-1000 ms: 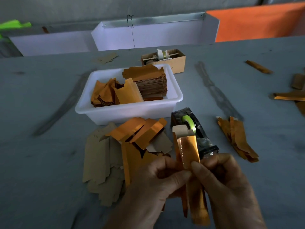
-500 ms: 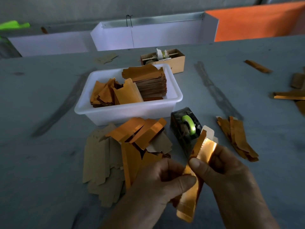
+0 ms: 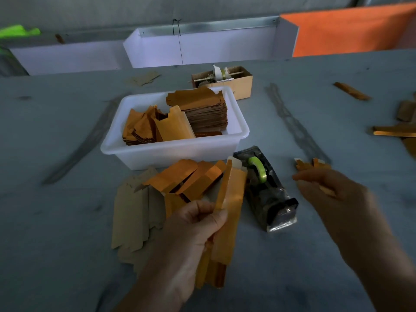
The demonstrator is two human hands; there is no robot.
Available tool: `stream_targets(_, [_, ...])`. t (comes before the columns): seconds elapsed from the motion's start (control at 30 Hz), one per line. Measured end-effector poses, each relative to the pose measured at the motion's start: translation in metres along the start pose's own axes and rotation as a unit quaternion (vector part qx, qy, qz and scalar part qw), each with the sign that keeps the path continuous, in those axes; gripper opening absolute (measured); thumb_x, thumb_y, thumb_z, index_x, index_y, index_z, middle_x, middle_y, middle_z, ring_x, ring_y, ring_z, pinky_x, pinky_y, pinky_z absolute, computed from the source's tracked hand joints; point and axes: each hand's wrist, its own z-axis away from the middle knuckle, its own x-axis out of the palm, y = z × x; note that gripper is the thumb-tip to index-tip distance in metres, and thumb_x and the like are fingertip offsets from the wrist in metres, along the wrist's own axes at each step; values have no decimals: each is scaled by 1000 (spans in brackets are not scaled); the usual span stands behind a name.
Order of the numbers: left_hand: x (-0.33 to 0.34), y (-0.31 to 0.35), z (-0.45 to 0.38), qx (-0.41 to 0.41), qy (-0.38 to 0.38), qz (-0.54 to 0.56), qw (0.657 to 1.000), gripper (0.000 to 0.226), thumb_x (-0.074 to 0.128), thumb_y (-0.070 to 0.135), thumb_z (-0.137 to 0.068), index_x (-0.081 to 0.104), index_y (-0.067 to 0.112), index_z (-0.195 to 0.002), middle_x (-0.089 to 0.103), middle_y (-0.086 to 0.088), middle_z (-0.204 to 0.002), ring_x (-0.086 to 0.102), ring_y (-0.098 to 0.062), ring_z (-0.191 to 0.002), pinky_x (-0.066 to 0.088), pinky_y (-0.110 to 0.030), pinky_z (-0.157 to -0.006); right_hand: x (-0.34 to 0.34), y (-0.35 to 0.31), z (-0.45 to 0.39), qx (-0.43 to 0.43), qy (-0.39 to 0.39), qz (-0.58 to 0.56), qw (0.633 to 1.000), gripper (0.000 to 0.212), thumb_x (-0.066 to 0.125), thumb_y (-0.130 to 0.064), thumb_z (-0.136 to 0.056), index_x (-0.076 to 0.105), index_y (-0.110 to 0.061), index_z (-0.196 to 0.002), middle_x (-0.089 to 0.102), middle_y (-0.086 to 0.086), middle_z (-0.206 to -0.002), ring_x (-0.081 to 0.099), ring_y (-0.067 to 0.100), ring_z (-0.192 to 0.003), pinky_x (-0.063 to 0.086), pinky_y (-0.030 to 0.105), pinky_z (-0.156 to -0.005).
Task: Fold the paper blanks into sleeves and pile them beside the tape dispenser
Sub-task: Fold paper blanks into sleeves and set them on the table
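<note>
1. Left hand (image 3: 195, 230) pinches a half-folded blank (image 3: 227, 212) upright beside the dispenser (image 3: 265, 190).
2. Right hand (image 3: 326, 190), blurred, reaches over the sleeve pile (image 3: 313, 164), fingers loosely spread.
3. Few sleeves piled; many blanks remain in the tub (image 3: 175, 149) and on the desk (image 3: 56, 210).

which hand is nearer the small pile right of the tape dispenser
Right. The right hand hovers over that pile, partly covering it. The left hand is across the tape dispenser, gripping a folded sleeve.
</note>
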Motion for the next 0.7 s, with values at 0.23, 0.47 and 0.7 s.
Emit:
stream_targets(0.23, [11, -4, 0, -5, -1, -18, 1000, 19, 73, 37, -55, 73, 25, -70, 68, 2, -67, 63, -11, -62, 48, -32, -66, 18, 13, -17, 91, -156, 35, 983, 14, 68, -29, -82, 69, -27, -69, 64, -12, -67, 60, -4, -68, 42, 18, -60])
stream_targets(0.47, [17, -7, -3, -7, -10, -35, 999, 14, 73, 38, -59, 73, 29, -70, 68, 4, -67, 63, -9, -64, 49, -30, -66, 16, 18, -14, 115, -163, 4, 980, 13, 71, -26, -79, 70, -21, -66, 68, -9, -73, 62, 6, -72, 43, 23, -62])
stream_targets(0.7, [24, -12, -5, -17, -19, -37, 999, 17, 70, 21, -82, 72, 27, -67, 67, 4, -66, 61, -11, -65, 49, -31, -68, 25, 13, -6, 40, -55, -68, 995, 5, 67, -15, -82, 67, -18, -78, 60, -15, -115, 60, -7, -90, 46, 9, -70])
